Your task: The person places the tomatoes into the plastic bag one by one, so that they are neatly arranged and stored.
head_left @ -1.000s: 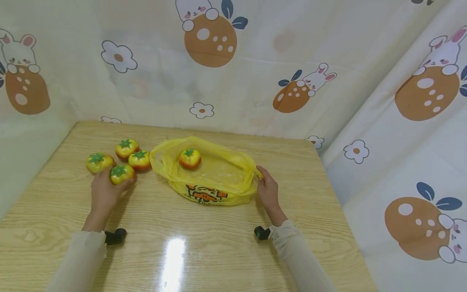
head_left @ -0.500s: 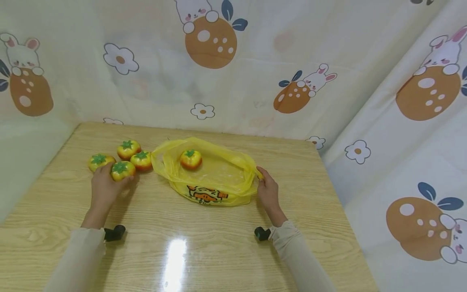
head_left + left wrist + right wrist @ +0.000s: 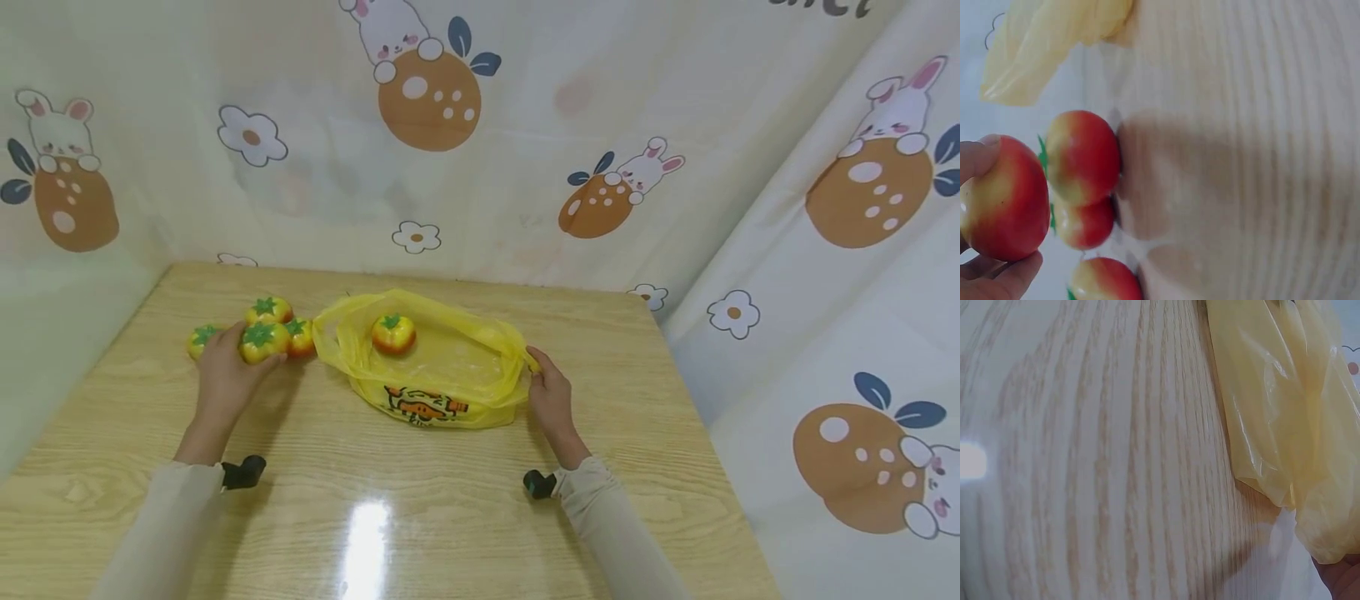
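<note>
My left hand [image 3: 225, 379] grips a yellow-red fruit with a green leafy top [image 3: 264, 342], thumb on one side and fingers on the other. In the left wrist view that fruit [image 3: 1007, 203] is held off the table, beside three others. My right hand [image 3: 552, 396] pinches the right edge of a yellow plastic bag [image 3: 442, 410], whose mouth gapes upward. One similar fruit [image 3: 393, 334] lies inside, toward the bag's left end. In the right wrist view, only a bit of the hand [image 3: 1344, 578] shows below the bag [image 3: 1272, 412].
Three more fruits stand around the left hand: one at its left [image 3: 202, 339], one behind [image 3: 270, 310], and one [image 3: 301, 337] close to the bag's left edge. A patterned curtain [image 3: 315, 183] hangs behind the wooden table [image 3: 450, 517].
My left hand has raised its fruit off the table and moved it slightly right and away from me. The right hand keeps its hold on the bag. The head view has shifted a little.
</note>
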{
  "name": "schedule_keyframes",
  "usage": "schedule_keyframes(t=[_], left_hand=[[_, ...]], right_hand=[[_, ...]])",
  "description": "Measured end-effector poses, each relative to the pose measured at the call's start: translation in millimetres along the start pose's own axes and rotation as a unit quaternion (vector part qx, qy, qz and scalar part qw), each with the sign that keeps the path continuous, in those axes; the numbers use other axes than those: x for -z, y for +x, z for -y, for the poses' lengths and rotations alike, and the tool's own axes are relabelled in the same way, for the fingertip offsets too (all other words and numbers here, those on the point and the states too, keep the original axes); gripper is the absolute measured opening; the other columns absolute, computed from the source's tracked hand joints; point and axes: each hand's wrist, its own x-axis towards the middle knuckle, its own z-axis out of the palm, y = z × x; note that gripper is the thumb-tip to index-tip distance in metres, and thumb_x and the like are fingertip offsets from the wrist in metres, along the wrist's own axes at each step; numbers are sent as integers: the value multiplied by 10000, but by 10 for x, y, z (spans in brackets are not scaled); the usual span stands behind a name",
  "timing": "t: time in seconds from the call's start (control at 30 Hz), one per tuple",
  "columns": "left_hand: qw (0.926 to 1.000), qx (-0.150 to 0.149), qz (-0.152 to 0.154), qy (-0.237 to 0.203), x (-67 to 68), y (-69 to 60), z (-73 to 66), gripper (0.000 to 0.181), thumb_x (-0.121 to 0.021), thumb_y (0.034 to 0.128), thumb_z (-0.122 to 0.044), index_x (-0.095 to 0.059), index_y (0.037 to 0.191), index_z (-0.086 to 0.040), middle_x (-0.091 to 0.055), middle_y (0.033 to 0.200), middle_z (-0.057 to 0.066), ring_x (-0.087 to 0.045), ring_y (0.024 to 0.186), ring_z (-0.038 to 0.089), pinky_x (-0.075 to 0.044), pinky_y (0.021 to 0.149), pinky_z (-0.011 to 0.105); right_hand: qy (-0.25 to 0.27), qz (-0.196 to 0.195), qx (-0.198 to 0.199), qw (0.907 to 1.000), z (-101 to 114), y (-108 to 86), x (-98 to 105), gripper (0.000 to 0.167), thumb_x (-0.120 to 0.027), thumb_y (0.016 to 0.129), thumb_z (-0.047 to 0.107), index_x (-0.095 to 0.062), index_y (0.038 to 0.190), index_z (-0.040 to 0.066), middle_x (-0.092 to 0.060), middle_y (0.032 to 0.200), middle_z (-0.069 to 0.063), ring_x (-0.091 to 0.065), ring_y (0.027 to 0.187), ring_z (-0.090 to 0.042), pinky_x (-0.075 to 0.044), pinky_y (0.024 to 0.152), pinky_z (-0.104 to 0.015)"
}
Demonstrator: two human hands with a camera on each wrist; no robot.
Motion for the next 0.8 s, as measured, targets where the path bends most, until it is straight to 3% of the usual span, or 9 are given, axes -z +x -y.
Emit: schedule_keyframes(t=[0.27,0.57,0.7,0.8], left_hand=[[9996,-257,123,38,-44,67,-250,743,-758,863,-160,-365,1409,154,-379,1375,426,-356,1265,587,-304,1035,692],[9991,-427,67,-37,-144,160,-443,748,-764,862,-209,-386,1421,115,-407,1369,387,-400,1246,541,-344,1029,656],[9989,-470,8,-44,-169,195,-498,728,-760,862,-202,-402,1420,99,-433,1344,369,-443,1206,521,-381,1001,643],[9988,-477,20,-77,-169,213,-533,730,-755,864,-198,-396,1428,93,-423,1360,369,-444,1210,528,-384,997,649]], right_hand=[[-28,-6,-74,10000,-14,-19,-1,454,-410,948,-61,-549,1370,29,-618,1293,-213,-345,607,-179,-446,897,-430],[-31,22,-17,10000,-24,-29,12,460,-396,956,-57,-534,1386,31,-662,1106,-252,-326,590,-167,-444,894,-423],[-22,26,-10,10000,-28,-31,27,464,-397,957,-57,-533,1390,38,-620,868,-257,-310,570,-158,-438,853,-410],[-14,-3,2,10000,-36,-28,37,464,-401,954,-61,-535,1387,36,-638,911,-256,-328,595,-169,-441,865,-415]])
